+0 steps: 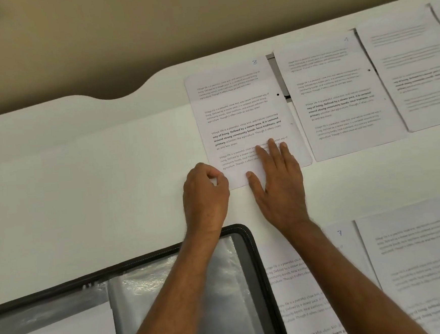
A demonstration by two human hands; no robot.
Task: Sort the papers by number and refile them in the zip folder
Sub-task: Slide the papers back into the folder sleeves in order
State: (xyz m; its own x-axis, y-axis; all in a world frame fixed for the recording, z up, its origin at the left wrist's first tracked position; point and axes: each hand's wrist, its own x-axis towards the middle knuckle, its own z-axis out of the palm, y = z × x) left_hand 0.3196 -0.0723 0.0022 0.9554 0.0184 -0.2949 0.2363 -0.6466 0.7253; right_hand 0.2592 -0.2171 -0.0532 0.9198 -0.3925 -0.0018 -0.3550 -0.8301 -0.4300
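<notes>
White printed sheets on white table (82, 164) — six visible; numbers 3, 4, 7, 8 legible. Left hand (205, 191) pinches sheet 3 (238, 107) corner; right hand (277, 178) flat on it. Black-rimmed zip folder (252, 256) open — clear sleeves inside.

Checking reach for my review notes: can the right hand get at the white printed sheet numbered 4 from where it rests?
Probably yes. The right hand lies flat on the white sheet numbered 3, and the white printed sheet numbered 4 lies just beside it, uncovered, with nothing between them.
</notes>
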